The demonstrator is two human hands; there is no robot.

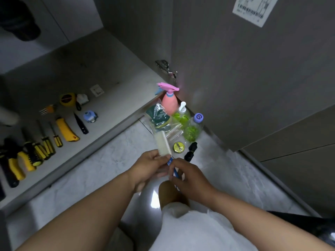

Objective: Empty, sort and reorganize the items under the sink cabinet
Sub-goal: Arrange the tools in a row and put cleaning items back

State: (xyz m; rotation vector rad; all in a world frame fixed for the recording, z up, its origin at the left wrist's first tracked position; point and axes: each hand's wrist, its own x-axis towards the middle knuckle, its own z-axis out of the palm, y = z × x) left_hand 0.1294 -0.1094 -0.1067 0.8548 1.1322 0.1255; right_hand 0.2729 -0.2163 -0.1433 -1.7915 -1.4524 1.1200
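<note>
Left hand (pixel 150 165) grips the white brush (pixel 163 143); right hand (pixel 190 176) pinches a blue handle (pixel 175 169), both over the floor (pixel 101 165). Best lay them beside the tin (pixel 178 147), near the bottles (pixel 192 131), apart from the tools (pixel 58 136) lying left

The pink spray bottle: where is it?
Head view, centre: the pink spray bottle stands on the floor beside the green pump bottle, below the door hinge.

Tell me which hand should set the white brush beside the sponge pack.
Left. The left hand grips the white brush, which points toward the sponge pack; the right hand pinches the blue handle.
</note>
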